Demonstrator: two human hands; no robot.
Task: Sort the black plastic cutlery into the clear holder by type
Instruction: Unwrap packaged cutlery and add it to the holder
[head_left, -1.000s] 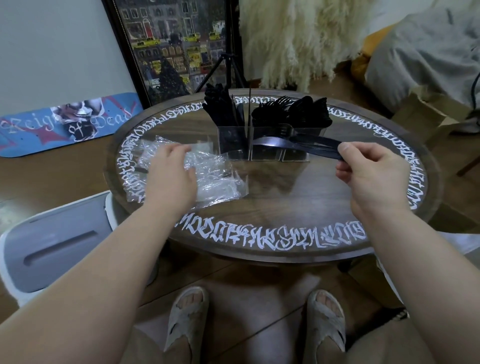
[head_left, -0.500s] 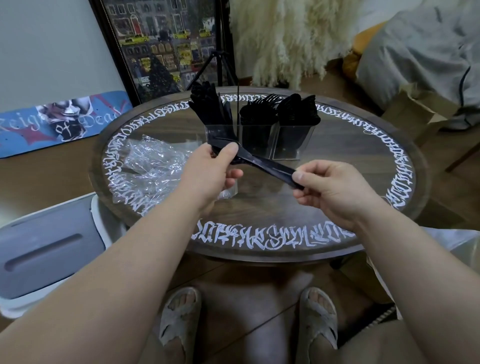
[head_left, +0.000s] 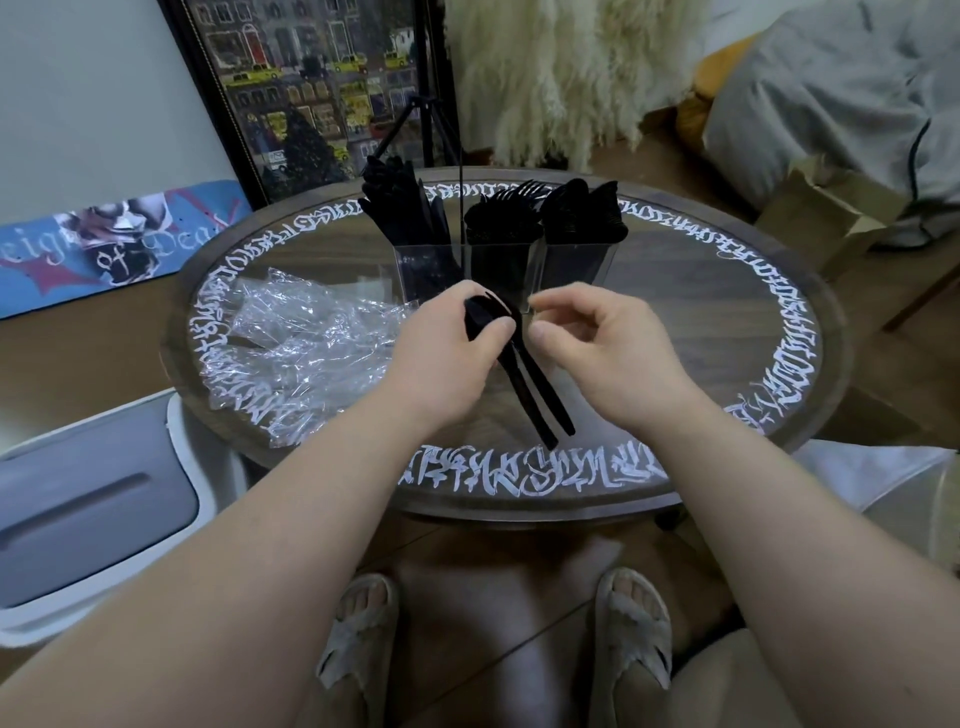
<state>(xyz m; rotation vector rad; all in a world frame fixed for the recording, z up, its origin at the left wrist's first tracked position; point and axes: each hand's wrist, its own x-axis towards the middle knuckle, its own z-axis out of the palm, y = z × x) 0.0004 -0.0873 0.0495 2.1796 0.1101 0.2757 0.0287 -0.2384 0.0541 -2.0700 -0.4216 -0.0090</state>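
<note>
Above the table (head_left: 727, 332), left hand (head_left: 447, 353) grips cutlery (head_left: 524, 374) heads.

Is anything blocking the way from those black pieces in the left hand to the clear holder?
Nothing visible does. The left hand holds the black cutlery just in front of the clear holder, whose top is open. The plastic wrappers lie off to the left; the right hand is beside it.

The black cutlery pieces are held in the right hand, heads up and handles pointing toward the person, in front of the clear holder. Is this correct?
Not quite. The head view shows the left hand holding the black cutlery pieces; the right hand is beside them, fingers loosely open. The rest is correct, including the clear holder behind.
</note>
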